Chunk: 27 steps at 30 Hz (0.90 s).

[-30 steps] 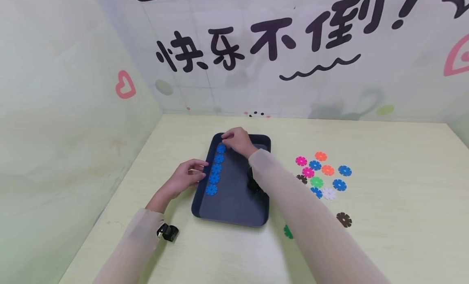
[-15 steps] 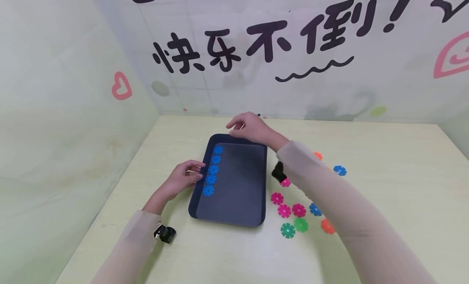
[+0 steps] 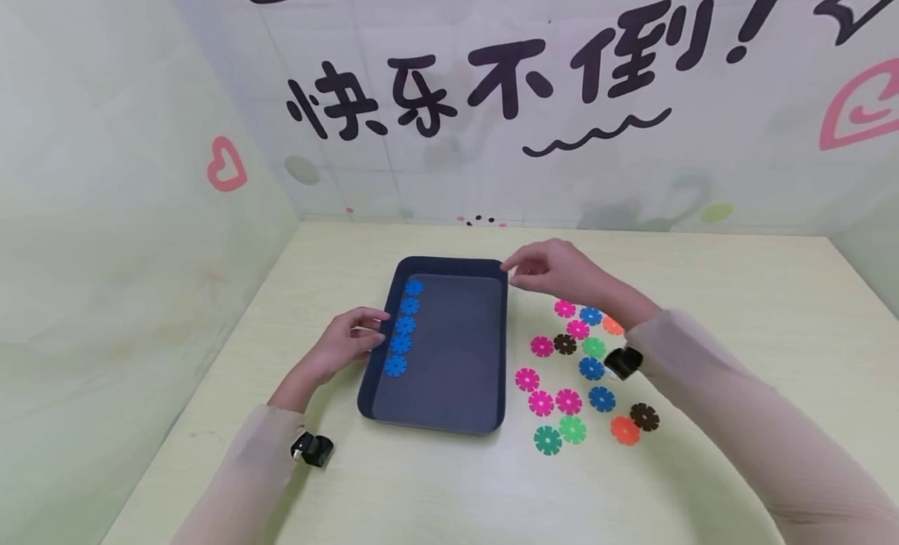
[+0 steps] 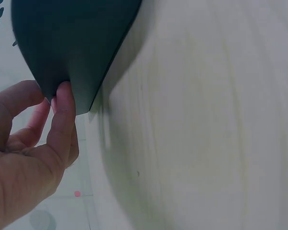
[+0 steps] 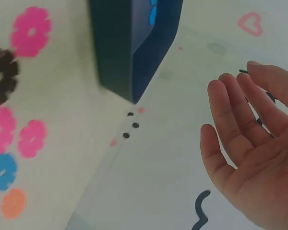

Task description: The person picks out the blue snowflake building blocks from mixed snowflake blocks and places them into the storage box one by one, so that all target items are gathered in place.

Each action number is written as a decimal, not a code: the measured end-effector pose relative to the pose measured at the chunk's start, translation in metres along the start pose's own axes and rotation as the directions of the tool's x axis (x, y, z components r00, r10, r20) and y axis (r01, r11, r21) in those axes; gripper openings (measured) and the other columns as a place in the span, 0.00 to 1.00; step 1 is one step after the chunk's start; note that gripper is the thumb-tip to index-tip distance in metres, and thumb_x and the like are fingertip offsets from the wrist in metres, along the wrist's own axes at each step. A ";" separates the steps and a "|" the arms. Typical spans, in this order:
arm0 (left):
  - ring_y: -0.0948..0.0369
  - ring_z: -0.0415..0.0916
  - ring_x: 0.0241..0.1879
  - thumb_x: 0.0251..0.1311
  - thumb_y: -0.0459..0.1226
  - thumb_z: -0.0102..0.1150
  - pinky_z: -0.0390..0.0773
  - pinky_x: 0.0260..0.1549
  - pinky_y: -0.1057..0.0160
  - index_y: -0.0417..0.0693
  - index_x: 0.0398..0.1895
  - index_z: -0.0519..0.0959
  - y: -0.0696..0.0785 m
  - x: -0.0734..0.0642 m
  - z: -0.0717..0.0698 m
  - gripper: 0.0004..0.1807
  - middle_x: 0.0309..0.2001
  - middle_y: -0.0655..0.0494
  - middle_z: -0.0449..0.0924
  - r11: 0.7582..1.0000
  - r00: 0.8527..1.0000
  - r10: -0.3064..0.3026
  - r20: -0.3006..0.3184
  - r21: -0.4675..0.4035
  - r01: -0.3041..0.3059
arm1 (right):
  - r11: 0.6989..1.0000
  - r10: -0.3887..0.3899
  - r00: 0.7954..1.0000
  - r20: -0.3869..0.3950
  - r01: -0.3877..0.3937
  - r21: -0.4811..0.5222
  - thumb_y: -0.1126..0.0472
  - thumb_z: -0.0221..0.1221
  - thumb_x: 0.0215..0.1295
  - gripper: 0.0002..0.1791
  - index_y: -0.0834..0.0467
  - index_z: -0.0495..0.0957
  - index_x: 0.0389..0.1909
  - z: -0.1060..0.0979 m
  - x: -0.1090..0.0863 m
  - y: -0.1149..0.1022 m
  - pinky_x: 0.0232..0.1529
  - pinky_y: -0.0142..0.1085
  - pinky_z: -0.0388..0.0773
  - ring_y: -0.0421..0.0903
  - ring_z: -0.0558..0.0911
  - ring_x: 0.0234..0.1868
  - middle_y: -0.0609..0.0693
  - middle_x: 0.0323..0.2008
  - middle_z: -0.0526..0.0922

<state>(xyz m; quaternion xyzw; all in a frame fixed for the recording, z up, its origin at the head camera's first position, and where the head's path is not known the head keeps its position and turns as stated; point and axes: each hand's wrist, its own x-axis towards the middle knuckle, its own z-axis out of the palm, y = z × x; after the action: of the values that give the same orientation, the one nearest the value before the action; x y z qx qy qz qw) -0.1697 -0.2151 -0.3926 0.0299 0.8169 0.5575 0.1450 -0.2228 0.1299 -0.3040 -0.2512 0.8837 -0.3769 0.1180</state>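
Observation:
A dark tray (image 3: 449, 357) lies on the table, and several blue notched plastic discs (image 3: 405, 325) form a column along its left inner side. My left hand (image 3: 344, 343) rests its fingertips on the tray's left edge; in the left wrist view, that hand (image 4: 33, 158) has bent, relaxed fingers touching the outer wall (image 4: 77, 48). Past the tray's far right corner hovers my right hand (image 3: 558, 270), its fingers loosely bent with nothing in them. The right wrist view shows this hand (image 5: 259, 143) apart from the tray (image 5: 113, 48).
To the tray's right lie several loose notched discs, among them a pink disc (image 3: 541, 403), a blue disc (image 3: 602, 399), an orange disc (image 3: 625, 430), a dark brown disc (image 3: 644, 416) and a green disc (image 3: 548, 440). A printed wall (image 3: 421, 178) stands behind the table.
My right hand has left the top of the blue column, risen over the tray's far edge and moved right toward the loose discs. My left hand stays at the tray's edge.

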 end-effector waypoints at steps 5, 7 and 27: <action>0.54 0.73 0.43 0.61 0.30 0.52 0.76 0.35 0.60 0.39 0.57 0.69 0.000 0.000 0.000 0.20 0.48 0.41 0.68 1.000 1.000 0.001 0.002 0.001 -0.001 | 1.000 -0.001 1.000 0.007 0.001 -0.019 0.63 0.61 0.59 0.15 0.61 0.78 0.48 -0.003 -0.029 0.017 0.36 0.36 0.76 0.45 0.79 0.34 0.49 0.35 0.82; 0.54 0.73 0.42 0.61 0.30 0.52 0.76 0.35 0.60 0.38 0.57 0.69 -0.001 0.000 0.000 0.20 0.47 0.41 0.68 1.000 1.000 0.005 0.002 0.003 -0.005 | 1.000 0.000 1.000 0.015 0.000 -0.026 0.64 0.61 0.59 0.15 0.61 0.78 0.47 -0.003 -0.040 0.024 0.36 0.35 0.76 0.45 0.79 0.35 0.49 0.35 0.82; 0.52 0.72 0.44 0.62 0.29 0.52 0.75 0.34 0.61 0.36 0.58 0.68 0.000 0.000 0.000 0.20 0.48 0.39 0.67 1.000 1.000 -0.011 -0.005 0.002 0.011 | 0.996 0.075 0.996 0.053 -0.077 0.047 0.61 0.61 0.58 0.15 0.64 0.78 0.46 0.011 -0.126 0.085 0.35 0.31 0.76 0.42 0.78 0.35 0.47 0.34 0.79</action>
<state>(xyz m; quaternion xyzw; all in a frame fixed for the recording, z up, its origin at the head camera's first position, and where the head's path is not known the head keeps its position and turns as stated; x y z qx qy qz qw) -0.1696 -0.2156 -0.3926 0.0240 0.8178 0.5561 0.1463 -0.1418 0.2401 -0.3707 -0.2240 0.8799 -0.3870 0.1610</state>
